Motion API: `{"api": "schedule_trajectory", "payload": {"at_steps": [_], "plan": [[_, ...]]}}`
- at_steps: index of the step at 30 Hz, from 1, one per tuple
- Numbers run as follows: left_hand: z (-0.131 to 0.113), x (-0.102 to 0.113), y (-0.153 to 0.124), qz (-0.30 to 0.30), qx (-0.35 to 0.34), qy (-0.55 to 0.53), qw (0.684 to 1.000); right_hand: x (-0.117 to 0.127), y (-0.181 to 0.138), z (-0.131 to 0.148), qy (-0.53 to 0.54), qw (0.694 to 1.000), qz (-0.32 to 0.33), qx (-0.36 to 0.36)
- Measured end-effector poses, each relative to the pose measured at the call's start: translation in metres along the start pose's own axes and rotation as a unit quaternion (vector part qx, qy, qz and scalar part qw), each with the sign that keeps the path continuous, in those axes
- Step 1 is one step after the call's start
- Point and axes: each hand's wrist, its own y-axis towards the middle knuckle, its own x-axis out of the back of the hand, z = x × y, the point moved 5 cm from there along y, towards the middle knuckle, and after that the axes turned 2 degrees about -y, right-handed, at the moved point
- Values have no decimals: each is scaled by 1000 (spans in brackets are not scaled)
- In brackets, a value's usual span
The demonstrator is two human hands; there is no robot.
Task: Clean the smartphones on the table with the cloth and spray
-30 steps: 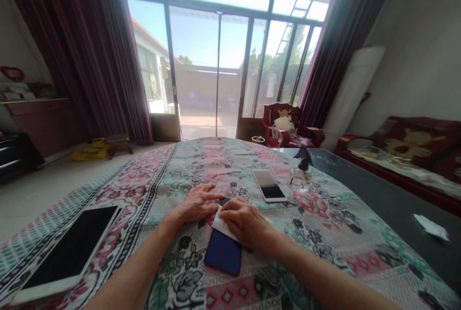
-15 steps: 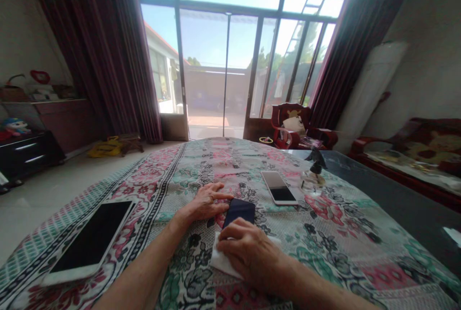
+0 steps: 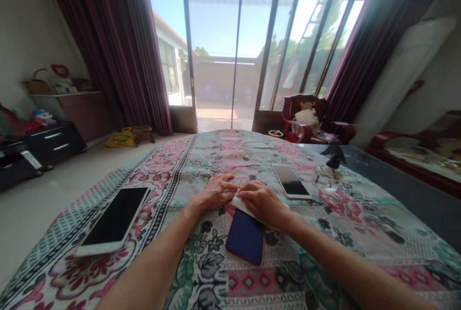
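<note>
A dark blue smartphone [image 3: 245,239] lies flat on the patterned tablecloth [image 3: 201,281], straight in front of me. My right hand [image 3: 262,200] presses a white cloth [image 3: 238,201] onto the phone's far end, fingers closed over it. At the phone's far left corner rests my left hand [image 3: 218,192], its fingers stretched out and close to the right fingertips. Whether the left fingers touch the phone is hidden. To the left lies a large white tablet [image 3: 113,219] with a black screen. A white phone [image 3: 291,181] lies beyond my right hand.
A clear glass bottle with a black spray top [image 3: 332,172] stands on the right of the table. Beyond the table are a wooden armchair [image 3: 302,118] and glass doors [image 3: 236,60]. A black cabinet [image 3: 54,142] stands at the left.
My right hand has slid the white cloth from the phone's near end to its far end, baring the near part. The left hand stays by the far corner. The view has tilted slightly.
</note>
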Motion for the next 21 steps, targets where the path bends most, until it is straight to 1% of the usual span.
{"api": "schedule_trajectory", "payload": {"at_steps": [4,6,8,13,15,18,21], "plan": [[1,-1,1,9,4,14,1000,-1,4,-14,-7,998,-31,-45],[0,0,1,10,3,16,1000,1,2,-12,-10,998,-39,-58],[-1,1,1,7,-3,15,1000,4,-3,0,-4,998,-27,-48],[-3,2,0,1,-14,5,1000,9,-30,50,54,998,27,13],[-3,2,0,5,-8,1,1000,9,-37,61,66,997,39,24],[-4,2,-1,12,-1,-3,1000,9,-38,57,67,997,28,16],[-4,2,-1,14,-2,-2,1000,7,-31,37,53,999,10,-2]]}}
